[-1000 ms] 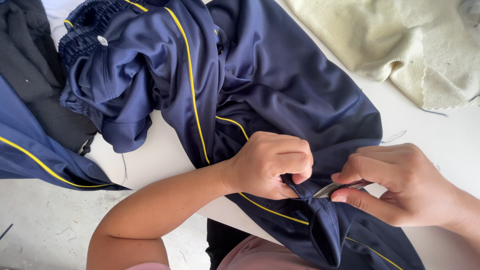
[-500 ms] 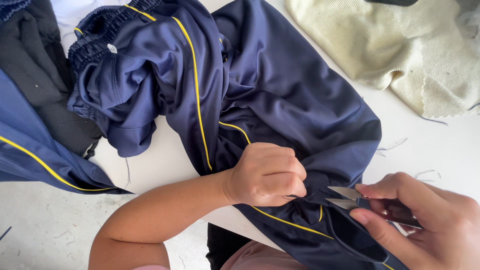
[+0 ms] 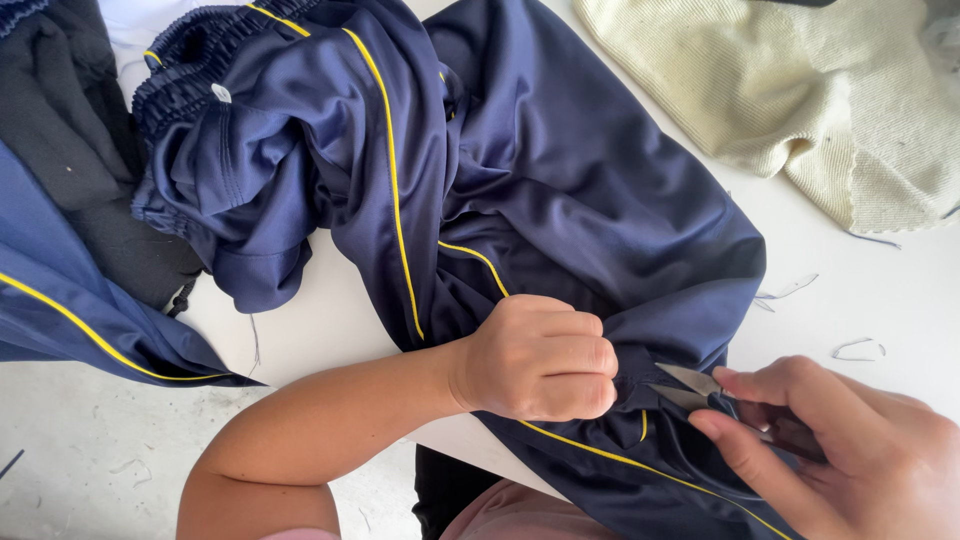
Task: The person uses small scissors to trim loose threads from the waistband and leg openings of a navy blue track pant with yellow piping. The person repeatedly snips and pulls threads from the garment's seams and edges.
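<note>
A pair of navy blue track trousers (image 3: 560, 190) with thin yellow piping lies spread across a white table (image 3: 310, 320). My left hand (image 3: 540, 360) is clenched on a fold of the fabric near the hem. My right hand (image 3: 850, 450) holds small metal thread snips (image 3: 685, 388), the blades slightly apart and pointing left, their tips right next to my left knuckles at the cloth's edge.
A cream knitted cloth (image 3: 790, 90) lies at the back right. Dark grey fabric (image 3: 70, 150) and another navy garment with a yellow stripe (image 3: 70, 310) hang at the left. Loose thread scraps (image 3: 858, 348) dot the table at right. A grey floor (image 3: 90, 460) shows below.
My right hand drew the snips back to the right from the seam, then brought them close again. My left hand stays clenched on the fabric.
</note>
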